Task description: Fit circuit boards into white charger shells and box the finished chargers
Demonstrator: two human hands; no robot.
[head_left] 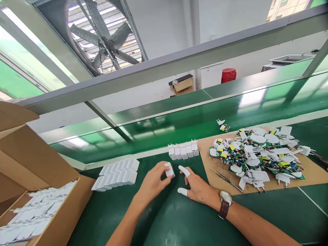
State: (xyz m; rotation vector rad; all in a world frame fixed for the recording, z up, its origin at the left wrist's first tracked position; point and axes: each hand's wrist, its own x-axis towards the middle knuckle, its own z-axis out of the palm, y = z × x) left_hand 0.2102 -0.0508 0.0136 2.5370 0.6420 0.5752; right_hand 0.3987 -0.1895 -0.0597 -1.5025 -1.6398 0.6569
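Note:
My left hand (155,179) pinches a small white plastic charger housing (169,170) above the green table. Just to its right, my right hand (192,184) has thumb and index finger spread apart, with white finger cots on them and nothing between. A wristwatch sits on that wrist. Behind the hands stands a short row of white charger housings with plug pins (183,150). Left of my left hand, two rows of white housings (118,175) stand side by side. A pair of tweezers (227,179) lies to the right of my right hand.
A pile of circuit boards with white plug parts (256,153) covers a cardboard sheet (312,174) at right. An open cardboard box (61,208) holding many white pieces stands at left. One loose board (224,128) lies on the green conveyor belt (159,131) beyond the table.

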